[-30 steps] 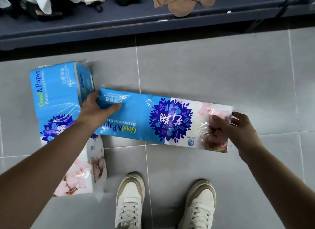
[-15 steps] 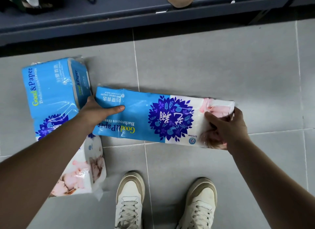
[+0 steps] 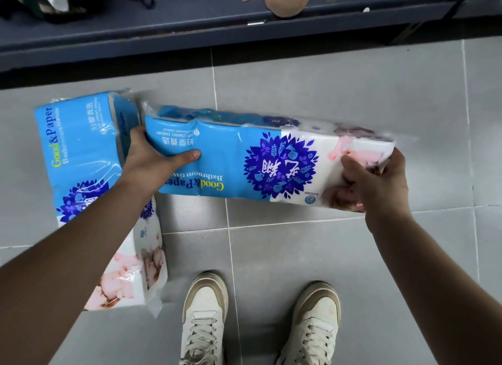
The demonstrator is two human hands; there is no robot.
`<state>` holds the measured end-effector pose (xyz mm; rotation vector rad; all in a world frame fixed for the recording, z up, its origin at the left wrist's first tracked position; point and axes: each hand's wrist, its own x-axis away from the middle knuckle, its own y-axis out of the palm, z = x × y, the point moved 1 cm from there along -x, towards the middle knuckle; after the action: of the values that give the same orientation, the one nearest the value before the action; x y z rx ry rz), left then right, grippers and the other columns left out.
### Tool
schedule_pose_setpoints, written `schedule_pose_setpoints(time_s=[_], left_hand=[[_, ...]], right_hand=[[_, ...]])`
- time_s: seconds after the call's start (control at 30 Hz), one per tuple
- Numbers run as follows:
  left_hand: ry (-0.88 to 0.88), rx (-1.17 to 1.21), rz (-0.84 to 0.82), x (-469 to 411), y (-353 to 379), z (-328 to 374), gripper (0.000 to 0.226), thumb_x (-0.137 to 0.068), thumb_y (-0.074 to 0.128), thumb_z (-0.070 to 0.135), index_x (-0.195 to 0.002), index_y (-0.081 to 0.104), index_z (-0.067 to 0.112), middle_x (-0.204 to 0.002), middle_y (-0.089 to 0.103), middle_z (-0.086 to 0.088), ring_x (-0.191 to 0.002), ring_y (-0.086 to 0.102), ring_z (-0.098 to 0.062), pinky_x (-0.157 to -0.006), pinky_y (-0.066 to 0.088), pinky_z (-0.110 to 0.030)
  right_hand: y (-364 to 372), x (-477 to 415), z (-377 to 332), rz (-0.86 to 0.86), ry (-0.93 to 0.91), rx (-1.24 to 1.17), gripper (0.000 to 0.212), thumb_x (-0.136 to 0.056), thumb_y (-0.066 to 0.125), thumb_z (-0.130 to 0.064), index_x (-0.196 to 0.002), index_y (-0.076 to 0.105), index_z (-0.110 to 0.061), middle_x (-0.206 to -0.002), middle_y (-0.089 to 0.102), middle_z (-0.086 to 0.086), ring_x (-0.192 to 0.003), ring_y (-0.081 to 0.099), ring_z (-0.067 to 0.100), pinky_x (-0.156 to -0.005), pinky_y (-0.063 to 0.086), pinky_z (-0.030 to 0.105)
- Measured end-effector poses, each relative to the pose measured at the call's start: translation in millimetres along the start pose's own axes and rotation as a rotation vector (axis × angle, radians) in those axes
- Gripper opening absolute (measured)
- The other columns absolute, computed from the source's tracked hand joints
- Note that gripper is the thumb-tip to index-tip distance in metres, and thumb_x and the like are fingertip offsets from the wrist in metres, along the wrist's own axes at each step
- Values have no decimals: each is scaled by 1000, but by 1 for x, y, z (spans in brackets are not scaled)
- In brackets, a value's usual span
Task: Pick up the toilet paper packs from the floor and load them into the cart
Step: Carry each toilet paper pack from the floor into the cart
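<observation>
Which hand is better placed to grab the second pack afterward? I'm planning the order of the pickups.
Left, probably. The left hand grips the held pack at the end right beside the second pack; the right hand holds the far end.

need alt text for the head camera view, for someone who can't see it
Seen from above, a person's left hand and right hand grip the two ends of a long blue and white toilet paper pack over a grey tiled floor. A second pack lies at the left, white sneakers below.
</observation>
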<state>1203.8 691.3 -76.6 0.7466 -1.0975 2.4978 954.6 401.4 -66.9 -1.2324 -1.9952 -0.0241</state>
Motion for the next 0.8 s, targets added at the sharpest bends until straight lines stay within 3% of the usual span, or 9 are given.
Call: schedule_pose_setpoints(time_s=[0.13, 0.2, 0.27, 0.33, 0.5, 0.57, 0.63, 0.73, 0.8], left_hand=[[54, 18, 33, 6, 0, 17, 96, -65, 97, 31, -139, 38, 19, -130, 55, 11, -122, 56, -11, -106, 47, -32], [73, 23, 43, 9, 0, 17, 94, -68, 96, 28, -140, 37, 17, -127, 51, 12, -120, 53, -8, -104, 44, -27], [72, 26, 43, 12, -2, 13, 92, -69, 95, 27, -140, 37, 18, -125, 48, 13, -118, 51, -7, -101, 41, -25], [61, 27, 36, 14, -2, 6, 93, -67, 96, 26, -138, 37, 19, -126, 50, 13, -120, 53, -9, -105, 43, -28], [75, -8, 54, 20, -4, -12, 99, -60, 99, 24, -138, 37, 23, -140, 55, 6, -130, 54, -14, -112, 43, -34], [125, -47, 81, 21, -4, -15, 109, -59, 99, 27, -145, 32, 22, -148, 48, 1, -137, 49, -16, -116, 41, -38], [175, -165, 106, 24, -2, -13, 127, -58, 99, 28, -157, 20, 20, -158, 32, -8, -148, 35, -22, -123, 32, -42], [288, -363, 141, 30, 4, -5, 139, -56, 99, 29, -162, 10, 23, -160, 19, -18, -151, 28, -35, -124, 28, -48], [347, -506, 120, 33, 8, 1, 140, -56, 98, 32, -163, 8, 30, -163, 13, -21, -150, 21, -42, -121, 29, -54]], right_hand=[[0, 4, -24, -24, -29, -119, 49, -88, 78, -9, -128, 51, -18, -102, 63, 2, -73, 73, 25, -51, 62, 49], [-1, 6, -31, -38, -73, -123, 52, -88, 79, -8, -131, 51, -11, -108, 65, 2, -70, 75, 12, -50, 61, 37], [-5, 7, -31, -42, -114, -109, 56, -86, 82, -12, -134, 52, -5, -121, 66, 7, -75, 75, 0, -52, 61, 28], [-9, 10, -23, -46, -144, -95, 59, -85, 84, -16, -134, 53, -2, -128, 65, 13, -84, 75, 1, -56, 61, 25], [-21, 11, 5, -33, -157, -14, 77, -72, 93, -35, -135, 51, -21, -133, 63, -11, -121, 63, 0, -98, 57, 30], [-25, 8, 5, -56, -173, 72, 92, -69, 92, -38, -144, 42, -22, -138, 59, -13, -124, 60, 1, -99, 54, 24], [-28, 6, 1, -62, -207, 204, 118, -60, 92, -44, -155, 26, -23, -146, 50, -10, -131, 56, 6, -106, 47, 27], [-29, 4, -5, -36, -291, 490, 140, -57, 98, -35, -163, 8, -19, -163, 26, 9, -143, 34, 13, -114, 32, 27], [-29, 1, -7, -34, -398, 695, 145, -53, 100, -35, -164, 8, -20, -168, 9, 17, -146, 21, 15, -117, 30, 32]])
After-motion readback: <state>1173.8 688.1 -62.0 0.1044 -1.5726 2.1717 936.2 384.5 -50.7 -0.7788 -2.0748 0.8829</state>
